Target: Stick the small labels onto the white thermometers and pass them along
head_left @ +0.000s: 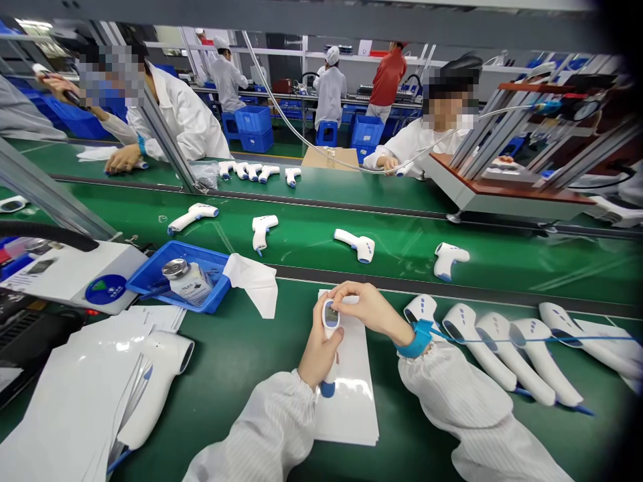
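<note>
While you face the near green conveyor bench (pixel 251 381), a second belt (pixel 311 234) carrying white infrared thermometers (pixel 193 217) runs just beyond it. To your left sits a blue tray (pixel 178 251) holding a bottle (pixel 188 281); to your right lies a row of thermometers (pixel 495 348). Over a stack of white paper sheets (pixel 351 415), your left hand (pixel 319 351) closes firmly around one thermometer (pixel 330 328), its lit display (pixel 331 314) facing you. Your right hand (pixel 369 309), partly closed, curves over that thermometer's top. A blue strap (pixel 418 339) circles your right wrist.
</note>
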Action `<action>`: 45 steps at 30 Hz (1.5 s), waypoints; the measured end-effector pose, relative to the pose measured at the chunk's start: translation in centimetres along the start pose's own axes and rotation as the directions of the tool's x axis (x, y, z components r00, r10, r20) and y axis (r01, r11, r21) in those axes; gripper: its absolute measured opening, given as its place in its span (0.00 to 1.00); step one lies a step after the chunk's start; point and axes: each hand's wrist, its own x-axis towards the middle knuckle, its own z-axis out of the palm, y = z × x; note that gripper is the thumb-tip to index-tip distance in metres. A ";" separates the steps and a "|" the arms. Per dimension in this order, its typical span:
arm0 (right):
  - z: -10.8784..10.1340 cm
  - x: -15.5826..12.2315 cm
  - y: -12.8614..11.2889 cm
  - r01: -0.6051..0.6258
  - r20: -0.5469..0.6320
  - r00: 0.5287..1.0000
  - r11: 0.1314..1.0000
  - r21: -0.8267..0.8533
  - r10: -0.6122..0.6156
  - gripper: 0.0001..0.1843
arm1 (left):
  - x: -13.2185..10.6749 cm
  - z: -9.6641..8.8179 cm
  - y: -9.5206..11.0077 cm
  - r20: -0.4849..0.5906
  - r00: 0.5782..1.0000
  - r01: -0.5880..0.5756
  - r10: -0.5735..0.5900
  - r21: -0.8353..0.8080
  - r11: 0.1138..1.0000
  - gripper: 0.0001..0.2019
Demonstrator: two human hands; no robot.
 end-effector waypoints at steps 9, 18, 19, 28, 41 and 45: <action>-0.1 0.3 0.0 0.023 0.012 1.000 0.998 -0.053 -0.023 0.03 | -0.1 0.0 0.1 -0.008 1.000 0.002 -0.002 -0.004 1.000 0.35; -0.3 0.2 -0.6 0.015 0.027 1.000 0.998 -0.069 -0.014 0.03 | -0.1 0.0 0.3 -0.001 1.000 0.026 -0.026 -0.028 0.999 0.38; -0.3 0.3 -0.7 0.015 0.028 1.000 0.998 -0.066 -0.013 0.03 | -0.2 0.0 0.4 0.003 1.000 0.028 -0.028 -0.040 0.999 0.39; -0.1 0.4 -0.6 -0.004 0.019 1.000 0.999 -0.050 0.005 0.03 | -0.4 -0.1 1.1 -0.004 0.986 0.163 -0.165 -0.149 0.975 0.31; 0.6 0.2 -0.2 0.003 -0.025 1.000 0.999 -0.040 -0.004 0.07 | -0.2 -0.2 0.7 0.002 0.989 0.147 -0.148 -0.140 0.979 0.30; 1.0 0.6 0.8 -0.028 -0.073 0.997 0.998 -0.060 0.023 0.10 | -0.3 -0.2 0.6 -0.007 0.988 0.154 -0.157 -0.140 0.978 0.30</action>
